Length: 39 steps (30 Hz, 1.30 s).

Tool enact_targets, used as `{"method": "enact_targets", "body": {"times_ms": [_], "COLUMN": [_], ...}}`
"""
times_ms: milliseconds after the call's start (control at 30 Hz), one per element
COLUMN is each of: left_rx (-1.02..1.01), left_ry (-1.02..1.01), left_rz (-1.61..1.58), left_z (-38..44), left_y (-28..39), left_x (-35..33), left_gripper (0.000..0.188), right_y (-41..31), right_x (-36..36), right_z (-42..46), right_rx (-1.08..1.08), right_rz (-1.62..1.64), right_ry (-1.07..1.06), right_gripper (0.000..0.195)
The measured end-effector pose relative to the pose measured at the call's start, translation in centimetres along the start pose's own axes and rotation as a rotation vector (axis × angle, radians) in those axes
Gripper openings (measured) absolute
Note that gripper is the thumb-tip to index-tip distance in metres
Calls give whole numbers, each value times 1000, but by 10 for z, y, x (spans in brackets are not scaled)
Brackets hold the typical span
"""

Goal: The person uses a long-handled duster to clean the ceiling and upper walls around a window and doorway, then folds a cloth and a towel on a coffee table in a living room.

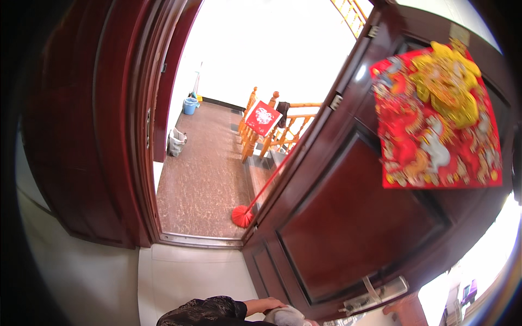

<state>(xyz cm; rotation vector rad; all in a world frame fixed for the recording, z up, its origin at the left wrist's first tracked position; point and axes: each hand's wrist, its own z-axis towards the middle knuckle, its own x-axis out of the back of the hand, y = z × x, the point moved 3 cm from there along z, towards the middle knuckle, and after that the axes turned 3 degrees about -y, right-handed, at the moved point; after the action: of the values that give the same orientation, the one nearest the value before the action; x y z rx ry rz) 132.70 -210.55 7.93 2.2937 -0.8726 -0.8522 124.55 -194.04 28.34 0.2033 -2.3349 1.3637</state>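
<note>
At the bottom edge, my left hand (267, 304) reaches out of a dark patterned sleeve (204, 311) and holds a bundled greyish-white cloth (285, 315). A sliver of skin beside the cloth seems to be my right hand (312, 322); the frame cuts off the rest, so its grip is hidden. Just to the right stands an open dark red-brown panelled door (359, 216). Its metal lever handle and plate (377, 294) are near the cloth, apart from it. A red hanging decoration (440, 150) with horse figures and a gold raised ornament (446, 83) is on the door.
Beyond the metal threshold (200, 240) lies a brown stone-patterned landing (195, 183). A red mop (242, 216) leans by the door frame. A lined waste bin (177, 142) and a blue bucket (190, 106) stand left. A wooden stair railing (299, 116) holds a red-and-white sheet (263, 118).
</note>
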Motion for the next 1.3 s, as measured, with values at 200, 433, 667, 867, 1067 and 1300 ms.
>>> {"method": "enact_targets", "body": {"times_ms": [200,433,667,867,1067,1300], "left_rx": [-100,-455,-1195,-1132,-1001,-652], "left_ry": [-4,180,139,-532,-512,-499], "left_rz": [42,-176,218,530,755,578], "left_z": [-24,-23,-80,-122,-100,-42], "left_y": [45,86,133,147,149,138], "left_x": [99,130,132,97,53,-42], "left_gripper": [33,28,32,44,35,30], "right_y": [-36,-37,-41,-37,-51,26], "right_x": [-54,-49,-35,-14,3,35], "right_z": [66,129,120,102,64,-1], "right_rx": [32,262,114,90,90,197], "right_rz": [-55,-423,-398,-18,58,1044], "right_ry": [59,176,324,292,487,503], "right_gripper": [35,31,42,53,46,46]}}
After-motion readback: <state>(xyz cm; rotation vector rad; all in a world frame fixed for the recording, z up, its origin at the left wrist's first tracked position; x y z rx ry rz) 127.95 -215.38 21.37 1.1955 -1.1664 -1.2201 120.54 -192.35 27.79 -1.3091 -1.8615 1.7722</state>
